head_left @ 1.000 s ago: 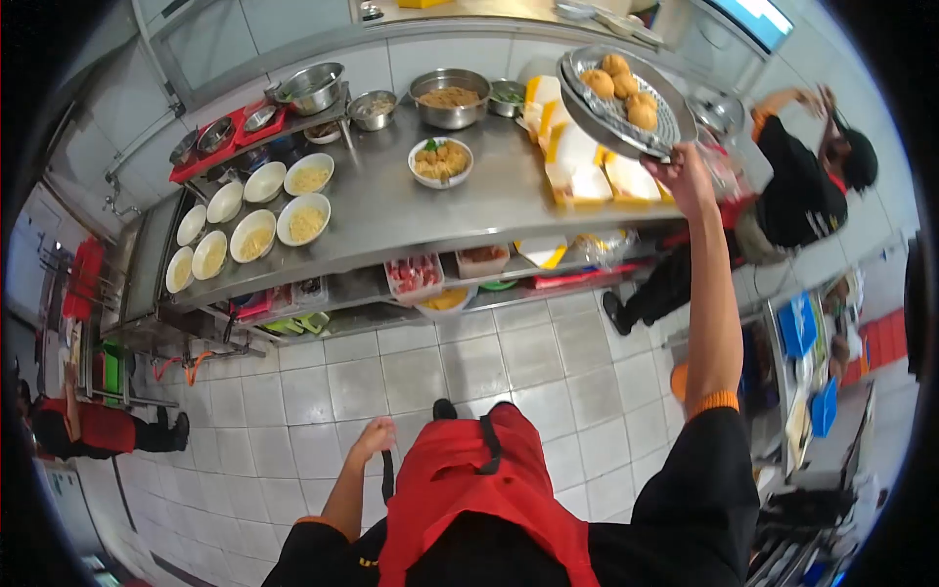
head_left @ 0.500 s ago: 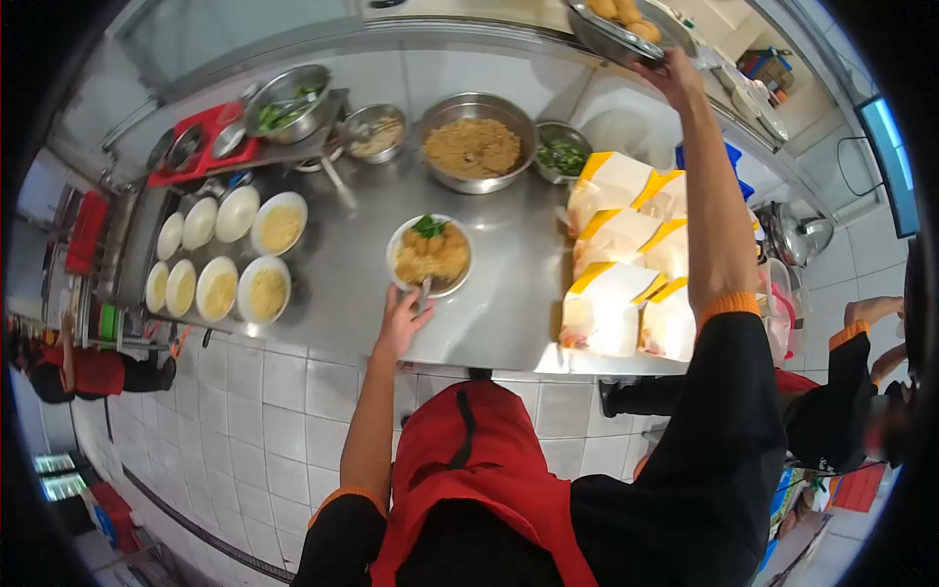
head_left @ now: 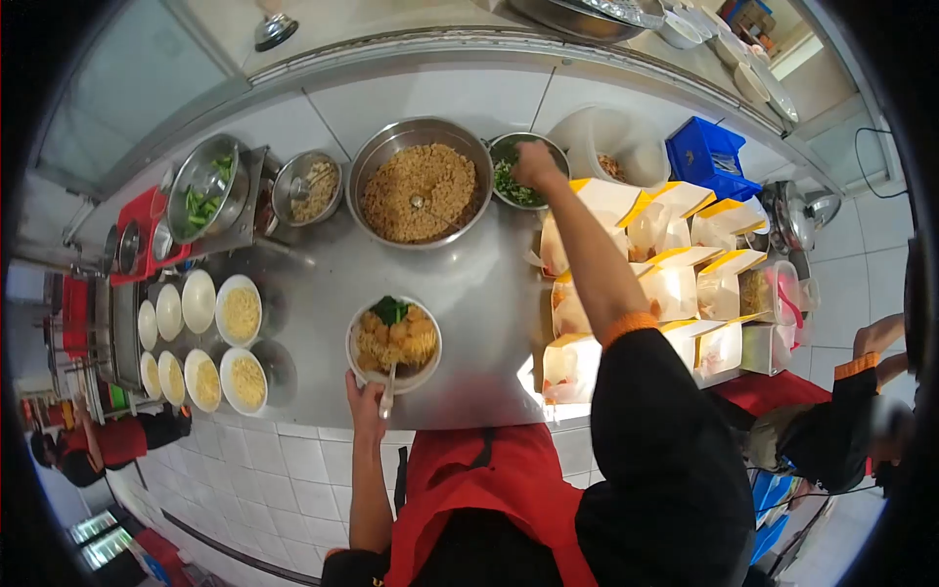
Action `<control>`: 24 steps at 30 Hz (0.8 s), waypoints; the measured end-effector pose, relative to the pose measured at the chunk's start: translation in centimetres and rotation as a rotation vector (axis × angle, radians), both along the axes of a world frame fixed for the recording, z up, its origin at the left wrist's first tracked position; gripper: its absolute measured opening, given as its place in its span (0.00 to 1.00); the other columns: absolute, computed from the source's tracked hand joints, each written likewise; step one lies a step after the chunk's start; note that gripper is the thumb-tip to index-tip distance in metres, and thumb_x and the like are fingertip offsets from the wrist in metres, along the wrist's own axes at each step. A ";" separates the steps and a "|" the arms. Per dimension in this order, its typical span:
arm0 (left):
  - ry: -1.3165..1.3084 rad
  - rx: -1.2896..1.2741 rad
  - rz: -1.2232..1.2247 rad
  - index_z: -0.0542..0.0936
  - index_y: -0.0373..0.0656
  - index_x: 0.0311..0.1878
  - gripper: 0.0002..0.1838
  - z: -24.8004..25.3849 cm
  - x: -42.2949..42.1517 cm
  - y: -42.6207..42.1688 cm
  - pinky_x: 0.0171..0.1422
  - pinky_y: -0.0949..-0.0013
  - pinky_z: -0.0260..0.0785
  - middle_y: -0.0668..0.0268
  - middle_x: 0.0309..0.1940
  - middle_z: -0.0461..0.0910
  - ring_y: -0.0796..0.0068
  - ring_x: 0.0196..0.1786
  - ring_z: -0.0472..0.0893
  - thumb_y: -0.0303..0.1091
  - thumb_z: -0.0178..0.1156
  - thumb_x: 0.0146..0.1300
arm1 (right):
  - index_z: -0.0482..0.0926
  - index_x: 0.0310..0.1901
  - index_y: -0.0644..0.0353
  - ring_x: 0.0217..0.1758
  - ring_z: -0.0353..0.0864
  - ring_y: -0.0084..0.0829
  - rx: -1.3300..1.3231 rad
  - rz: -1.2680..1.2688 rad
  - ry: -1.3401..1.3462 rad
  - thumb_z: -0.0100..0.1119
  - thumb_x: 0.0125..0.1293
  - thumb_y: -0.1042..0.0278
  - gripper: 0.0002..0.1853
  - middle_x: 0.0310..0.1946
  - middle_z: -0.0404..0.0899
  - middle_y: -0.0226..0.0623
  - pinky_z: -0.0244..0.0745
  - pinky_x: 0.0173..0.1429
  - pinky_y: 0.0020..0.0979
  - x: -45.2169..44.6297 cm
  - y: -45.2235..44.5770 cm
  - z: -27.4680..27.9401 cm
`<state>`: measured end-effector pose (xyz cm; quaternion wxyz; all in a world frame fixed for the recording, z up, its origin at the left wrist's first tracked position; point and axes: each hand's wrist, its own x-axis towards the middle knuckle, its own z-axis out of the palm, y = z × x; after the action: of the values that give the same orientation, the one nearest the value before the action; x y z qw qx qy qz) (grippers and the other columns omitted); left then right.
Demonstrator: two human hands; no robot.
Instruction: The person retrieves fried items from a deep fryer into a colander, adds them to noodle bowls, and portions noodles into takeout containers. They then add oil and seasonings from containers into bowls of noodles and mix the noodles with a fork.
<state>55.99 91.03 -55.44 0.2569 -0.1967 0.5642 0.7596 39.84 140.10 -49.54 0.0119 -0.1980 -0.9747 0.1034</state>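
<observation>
The right hand [head_left: 536, 166] is reaching into the bowl of chopped greens [head_left: 519, 186], its fingers bunched together; the left hand [head_left: 367, 403] is touching the noodle bowl's rim [head_left: 352, 360], fingers slightly apart.

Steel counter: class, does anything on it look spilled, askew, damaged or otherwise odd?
Nothing clearly stands out on the counter. No spill shows, and the pale bowls at the left stand in two rows. The spoon juts past its bowl's rim, which seems ordinary.
</observation>
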 end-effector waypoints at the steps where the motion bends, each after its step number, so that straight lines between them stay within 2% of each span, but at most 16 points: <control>1: -0.015 -0.018 0.023 0.56 0.44 0.64 0.35 0.9 -0.2 0.0 0.36 0.72 0.71 0.62 0.43 0.73 0.74 0.37 0.75 0.21 0.51 0.50 | 0.81 0.40 0.63 0.47 0.79 0.46 -0.006 -0.010 0.065 0.56 0.53 0.68 0.13 0.42 0.78 0.51 0.75 0.53 0.42 0.0 -0.1 -1.7; 2: -0.010 -0.018 0.011 0.56 0.44 0.64 0.35 1.8 -0.4 0.0 0.36 0.72 0.71 0.62 0.43 0.73 0.74 0.37 0.75 0.21 0.51 0.50 | 0.81 0.41 0.62 0.52 0.76 0.50 -0.011 -0.018 0.129 0.57 0.53 0.68 0.14 0.44 0.77 0.50 0.73 0.56 0.44 -0.5 0.0 -2.3; 4: 0.016 0.023 -0.025 0.57 0.43 0.64 0.35 4.3 -0.5 -0.5 0.42 0.70 0.73 0.61 0.46 0.72 0.71 0.42 0.76 0.21 0.51 0.49 | 0.80 0.43 0.61 0.52 0.76 0.51 -0.046 -0.045 0.002 0.56 0.57 0.68 0.13 0.46 0.74 0.48 0.76 0.53 0.43 -1.6 0.1 -1.6; 5: -0.009 0.018 -0.032 0.57 0.43 0.64 0.35 5.5 -0.6 -0.7 0.42 0.70 0.73 0.61 0.46 0.72 0.71 0.42 0.76 0.21 0.51 0.49 | 0.80 0.43 0.61 0.52 0.76 0.49 0.067 -0.022 -0.081 0.54 0.58 0.69 0.12 0.45 0.75 0.48 0.77 0.52 0.42 -1.4 -0.3 -0.3; 6: 0.005 0.038 -0.045 0.56 0.43 0.64 0.36 6.6 -0.9 -0.7 0.48 0.68 0.72 0.60 0.50 0.70 0.69 0.48 0.74 0.21 0.51 0.47 | 0.80 0.42 0.61 0.53 0.76 0.47 0.186 0.003 -0.162 0.52 0.60 0.69 0.11 0.45 0.75 0.49 0.78 0.51 0.40 -1.3 -0.3 0.7; 7: 0.022 0.063 -0.055 0.55 0.43 0.65 0.38 7.4 -1.4 -0.4 0.54 0.66 0.72 0.60 0.54 0.68 0.66 0.54 0.73 0.22 0.51 0.46 | 0.81 0.39 0.62 0.48 0.80 0.44 0.290 0.022 -0.088 0.50 0.62 0.70 0.11 0.41 0.78 0.50 0.79 0.46 0.39 -0.3 -0.7 1.1; 8: 0.010 0.072 -0.060 0.55 0.43 0.65 0.38 7.7 -2.0 -0.4 0.54 0.66 0.72 0.60 0.54 0.68 0.66 0.54 0.73 0.22 0.51 0.46 | 0.81 0.39 0.62 0.48 0.80 0.44 0.298 0.018 -0.100 0.50 0.62 0.70 0.11 0.41 0.78 0.50 0.79 0.46 0.39 0.3 -1.2 1.6; 10: 0.073 0.107 -0.107 0.56 0.42 0.64 0.38 8.2 -3.5 -0.5 0.61 0.65 0.67 0.60 0.56 0.67 0.64 0.58 0.70 0.24 0.52 0.44 | 0.81 0.35 0.62 0.42 0.82 0.45 0.203 -0.087 -0.188 0.49 0.62 0.70 0.10 0.36 0.80 0.51 0.80 0.44 0.42 0.9 -2.2 1.8; 12: 0.088 0.093 -0.118 0.57 0.41 0.63 0.37 10.0 -5.7 0.5 0.56 0.67 0.71 0.58 0.55 0.66 0.65 0.57 0.71 0.20 0.51 0.44 | 0.82 0.31 0.64 0.36 0.83 0.48 0.155 -0.128 -0.096 0.53 0.58 0.68 0.10 0.32 0.81 0.53 0.79 0.42 0.43 1.2 -2.8 0.7; 15: 0.144 0.055 -0.114 0.58 0.40 0.62 0.37 11.6 -8.4 1.4 0.58 0.67 0.69 0.59 0.54 0.67 0.66 0.56 0.71 0.21 0.53 0.42 | 0.81 0.28 0.67 0.38 0.83 0.49 -0.042 -0.221 0.038 0.56 0.53 0.68 0.10 0.31 0.81 0.54 0.78 0.44 0.42 1.4 -4.0 0.4; 18: 0.226 0.075 -0.124 0.58 0.39 0.62 0.37 13.2 -10.6 2.8 0.56 0.69 0.70 0.59 0.54 0.67 0.68 0.56 0.71 0.21 0.53 0.43 | 0.79 0.27 0.73 0.31 0.84 0.40 -0.611 -0.606 0.233 0.57 0.51 0.71 0.11 0.26 0.81 0.53 0.79 0.39 0.36 0.8 -3.6 0.8; 19: 0.251 0.089 -0.126 0.58 0.38 0.62 0.36 14.0 -11.2 3.6 0.57 0.71 0.69 0.58 0.54 0.67 0.68 0.56 0.71 0.22 0.53 0.43 | 0.78 0.25 0.75 0.28 0.83 0.35 -0.901 -0.770 0.437 0.56 0.52 0.74 0.09 0.26 0.81 0.48 0.80 0.34 0.32 0.6 -3.6 -0.5; 20: 0.256 0.092 -0.130 0.58 0.38 0.62 0.36 14.3 -11.7 4.0 0.57 0.71 0.69 0.58 0.54 0.67 0.68 0.56 0.71 0.22 0.53 0.43 | 0.78 0.25 0.75 0.28 0.83 0.35 -0.900 -0.771 0.445 0.56 0.52 0.74 0.09 0.26 0.81 0.48 0.80 0.34 0.32 0.5 -3.6 -0.9; 22: 0.282 0.137 -0.131 0.59 0.38 0.61 0.35 14.7 -12.6 4.7 0.57 0.71 0.68 0.58 0.53 0.68 0.69 0.55 0.72 0.22 0.53 0.44 | 0.77 0.28 0.76 0.27 0.81 0.33 -1.310 -0.963 0.868 0.54 0.55 0.78 0.07 0.27 0.79 0.45 0.82 0.31 0.30 0.3 -3.7 -1.6; 23: 0.281 0.158 -0.129 0.58 0.38 0.62 0.35 15.1 -12.9 5.5 0.56 0.70 0.69 0.58 0.52 0.69 0.69 0.53 0.74 0.22 0.52 0.45 | 0.77 0.28 0.76 0.27 0.81 0.33 -1.310 -0.960 0.874 0.54 0.55 0.78 0.07 0.27 0.79 0.45 0.82 0.31 0.30 0.3 -3.9 -2.0; 24: 0.265 0.172 -0.079 0.58 0.38 0.62 0.33 15.4 -13.4 6.9 0.53 0.70 0.71 0.57 0.51 0.69 0.69 0.51 0.75 0.21 0.50 0.47 | 0.76 0.31 0.76 0.27 0.80 0.34 -1.428 -1.008 1.035 0.53 0.57 0.79 0.06 0.28 0.77 0.46 0.82 0.31 0.30 0.0 -4.3 -1.7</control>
<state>42.55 97.92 -40.02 0.2259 -0.0497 0.5332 0.8137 39.88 135.81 -51.20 0.3535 -0.4777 -0.3634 0.7175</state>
